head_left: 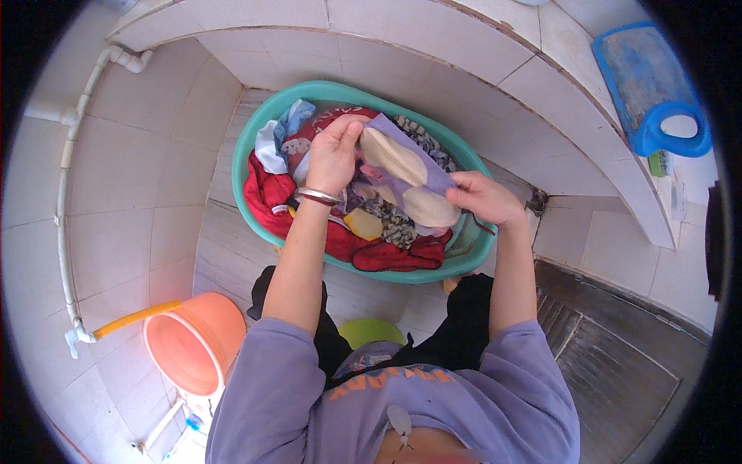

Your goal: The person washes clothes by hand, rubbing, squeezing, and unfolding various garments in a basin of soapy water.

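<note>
Both my hands stretch a purple cloth with cream oval patches (pixel 394 156) over a teal plastic tub (pixel 320 88). My left hand (pixel 334 152), with a silver bangle and a dark red cord at its wrist, pinches the cloth's upper left end. At the lower right end my right hand (pixel 486 196) grips it between thumb and fingers. Below lie heaped clothes: a red garment (pixel 348 246) along the near side, a white and blue cloth (pixel 272 145) at the left, patterned dark fabric (pixel 426 139) at the far right. A yellow-edged cream piece (pixel 364 224) rests near the middle.
An orange bucket (pixel 232 325) lies tilted at the lower left, with a yellow hose (pixel 136 319) from the wall pipe (pixel 62 203). A tiled ledge (pixel 440 43) curves behind the tub, holding a blue washboard (pixel 646 75). A dark slatted door (pixel 614 359) is at right.
</note>
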The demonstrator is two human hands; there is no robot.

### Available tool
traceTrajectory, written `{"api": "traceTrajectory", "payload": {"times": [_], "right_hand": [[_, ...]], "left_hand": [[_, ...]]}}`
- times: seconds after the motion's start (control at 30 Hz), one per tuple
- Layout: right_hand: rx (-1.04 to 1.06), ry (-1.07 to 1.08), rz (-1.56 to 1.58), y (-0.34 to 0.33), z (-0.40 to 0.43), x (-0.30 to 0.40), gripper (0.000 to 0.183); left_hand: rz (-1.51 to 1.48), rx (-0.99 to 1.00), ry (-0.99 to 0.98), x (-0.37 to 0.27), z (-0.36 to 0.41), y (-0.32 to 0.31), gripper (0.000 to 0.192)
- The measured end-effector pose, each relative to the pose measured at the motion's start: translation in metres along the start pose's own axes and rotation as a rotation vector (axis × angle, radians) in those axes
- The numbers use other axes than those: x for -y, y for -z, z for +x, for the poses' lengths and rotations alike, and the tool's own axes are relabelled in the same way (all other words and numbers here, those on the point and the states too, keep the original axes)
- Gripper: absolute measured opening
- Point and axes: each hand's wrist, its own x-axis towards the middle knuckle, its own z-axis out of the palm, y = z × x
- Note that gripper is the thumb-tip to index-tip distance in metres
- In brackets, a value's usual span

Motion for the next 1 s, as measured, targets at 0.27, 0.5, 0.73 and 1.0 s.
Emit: {"api": "traceTrajectory", "payload": {"times": [0.27,0.5,0.73,1.0], "right_hand": [[-0.168,-0.201,0.237,-0.002,0.004,0.000,0.035],[-0.210,-0.129,0.112,-0.007,0.010,0.004,0.037],[-0.230,-0.208,0.234,-0.004,0.007,0.004,0.036],[-0.231,-0.164,0.249,-0.006,0.014,0.001,0.027]], "left_hand": [[-0.201,0.029,0.087,-0.015,-0.003,-0.002,0.020],[-0.161,-0.021,0.030,-0.002,-0.001,0.000,0.020],[-0.266,-0.013,0.232,-0.013,-0.005,-0.001,0.023],[-0.152,-0.021,0.050,-0.003,-0.001,0.000,0.024]]}}
